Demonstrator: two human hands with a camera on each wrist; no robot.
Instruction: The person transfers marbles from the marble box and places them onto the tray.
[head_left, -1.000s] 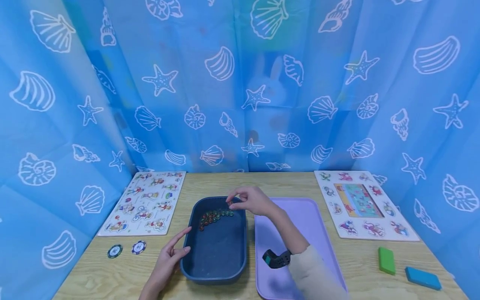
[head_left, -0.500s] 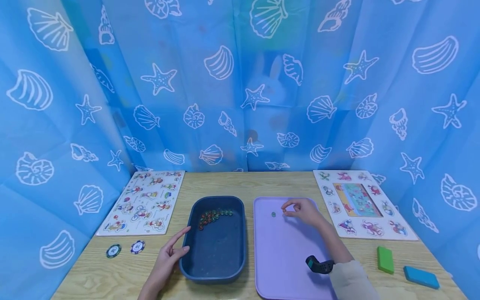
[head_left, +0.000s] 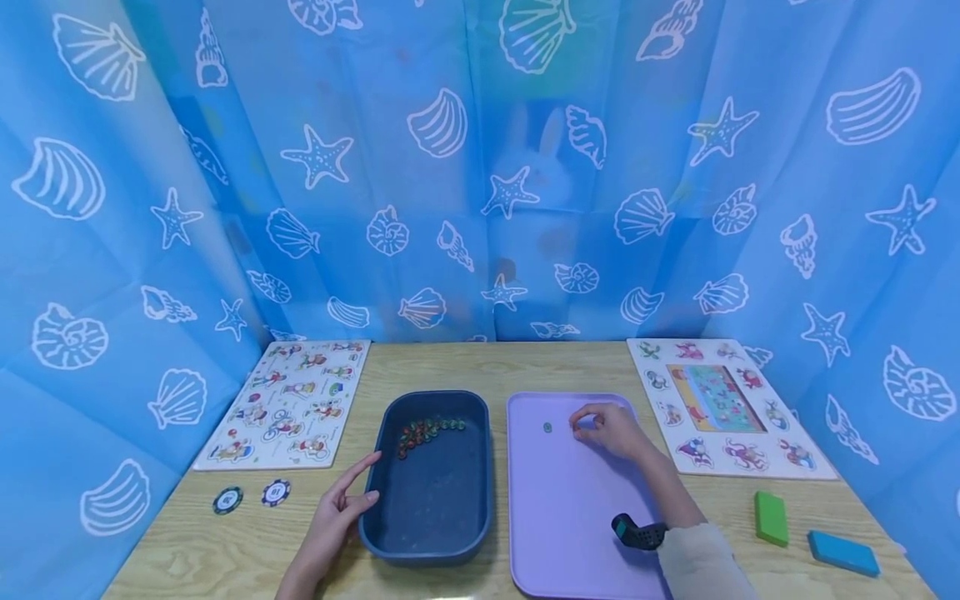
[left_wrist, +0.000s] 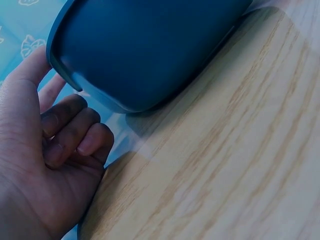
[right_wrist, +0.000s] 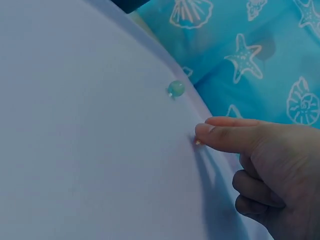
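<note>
My left hand (head_left: 335, 511) holds the left rim of a dark blue tub (head_left: 431, 521), thumb and index finger over the edge. Its other fingers are curled outside the tub wall in the left wrist view. Several small red and green marbles (head_left: 420, 432) lie in the tub's far part. Over the far right part of a lilac tray (head_left: 558, 517), my right hand (head_left: 611, 429) pinches a small orange-red marble (right_wrist: 198, 142) between thumb and index finger, close to the tray surface. A green marble (right_wrist: 176, 88) sits on the tray just left of these fingertips in the head view.
White picture boards stand at the back left (head_left: 281, 408) and back right (head_left: 731, 408). Two poker chips, one dark green (head_left: 227, 500) and one blue-white (head_left: 276, 492), lie left of the tub. Green (head_left: 771, 518) and blue (head_left: 843, 552) blocks lie at right. A blue curtain (head_left: 480, 167) hangs behind.
My right hand has moved from the tub's far right corner rightward to the tray with the orange-red marble, then dropped slightly closer to its surface. The left hand stays put.
</note>
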